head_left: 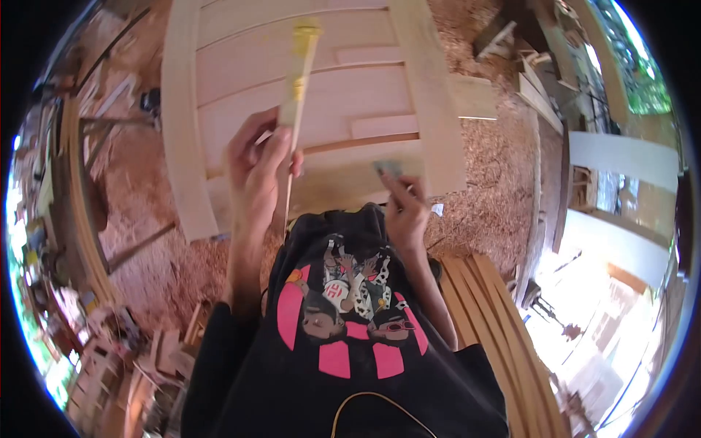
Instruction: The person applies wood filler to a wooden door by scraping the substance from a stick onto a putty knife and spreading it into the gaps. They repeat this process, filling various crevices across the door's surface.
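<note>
In my left hand [257,157] is a narrow wooden strip [292,117], raised upright over the work, its far end marked with bright yellow patches. The fingers and thumb close around its middle. My right hand [407,208] pinches a small grey-green flat piece [388,168], blurred, and I cannot tell its kind. It is near the lower rail of a framed wooden panel [182,131], which lies flat in front of me. Two short thin wood pieces rest on the panel: one [369,55] higher up, another [383,126] nearer to me.
Wood shavings [496,157] cover the ground around the panel. Long boards [496,343] lie stacked at my right side. Timber and offcuts [157,358] clutter the lower left. Pale boards [621,160] stand at the right, beside a brightly lit opening.
</note>
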`<state>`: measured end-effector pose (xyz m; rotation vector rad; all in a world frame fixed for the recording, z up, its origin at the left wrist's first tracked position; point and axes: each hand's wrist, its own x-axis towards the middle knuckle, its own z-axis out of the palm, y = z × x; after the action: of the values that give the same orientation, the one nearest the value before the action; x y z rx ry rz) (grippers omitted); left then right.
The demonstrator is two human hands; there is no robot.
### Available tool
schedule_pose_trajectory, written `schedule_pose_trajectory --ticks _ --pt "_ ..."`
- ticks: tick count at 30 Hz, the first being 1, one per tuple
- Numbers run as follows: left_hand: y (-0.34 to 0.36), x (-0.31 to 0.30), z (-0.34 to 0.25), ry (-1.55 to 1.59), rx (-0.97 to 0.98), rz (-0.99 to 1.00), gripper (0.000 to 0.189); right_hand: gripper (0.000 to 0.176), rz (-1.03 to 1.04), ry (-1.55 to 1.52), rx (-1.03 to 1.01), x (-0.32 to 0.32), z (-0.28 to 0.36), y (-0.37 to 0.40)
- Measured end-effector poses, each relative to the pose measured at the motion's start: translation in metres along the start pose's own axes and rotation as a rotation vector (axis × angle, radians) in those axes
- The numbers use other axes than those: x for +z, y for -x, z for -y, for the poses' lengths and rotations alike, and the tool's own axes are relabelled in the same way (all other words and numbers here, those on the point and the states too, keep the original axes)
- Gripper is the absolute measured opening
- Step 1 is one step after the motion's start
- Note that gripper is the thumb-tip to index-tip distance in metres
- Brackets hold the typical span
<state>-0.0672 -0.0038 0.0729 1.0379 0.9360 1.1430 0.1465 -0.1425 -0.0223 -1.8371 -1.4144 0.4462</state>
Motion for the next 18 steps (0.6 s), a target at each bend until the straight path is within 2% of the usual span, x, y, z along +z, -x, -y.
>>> schedule_pose_trajectory --ticks 1,2,4,5,7,8,10,15,17,18 --pt "0.002 -0.009 0.006 -0.035 -0.029 0.073 0.027 0.051 -0.015 -0.080 0.090 -0.010 0.010 -0.005" --pt "0.006 -0.012 0.014 -0.047 -0.021 0.062 0.027 0.047 -0.062 -0.106 0.064 -0.017 0.012 -0.012" --pt "0.018 -0.008 0.028 0.032 0.026 0.067 0.029 0.034 -0.092 -0.288 0.153 -0.032 0.009 -0.013" --pt "0.022 -0.010 0.033 0.072 0.031 0.108 0.033 0.034 -0.099 -0.300 0.151 -0.034 0.007 -0.015" --pt "0.037 -0.014 0.042 0.101 -0.007 0.054 0.033 0.024 -0.011 -0.883 0.525 -0.042 0.010 -0.009" --pt "0.046 -0.012 0.048 0.144 -0.050 -0.001 0.033 0.024 -0.023 -0.869 0.532 -0.043 0.013 -0.003" --pt "0.062 -0.016 0.057 0.133 -0.069 -0.046 0.034 0.022 -0.026 -1.315 0.586 -0.036 0.025 -0.004" --pt "0.119 -0.048 0.071 0.058 -0.125 -0.152 0.040 0.024 0.177 -1.452 0.634 -0.023 0.031 0.010" --pt "0.143 -0.059 0.078 0.087 -0.070 -0.261 0.033 0.024 0.212 -1.470 0.663 -0.012 0.019 0.020" --pt "0.154 -0.061 0.076 0.107 -0.065 -0.256 0.033 0.024 0.221 -1.481 0.693 -0.010 0.006 0.025"
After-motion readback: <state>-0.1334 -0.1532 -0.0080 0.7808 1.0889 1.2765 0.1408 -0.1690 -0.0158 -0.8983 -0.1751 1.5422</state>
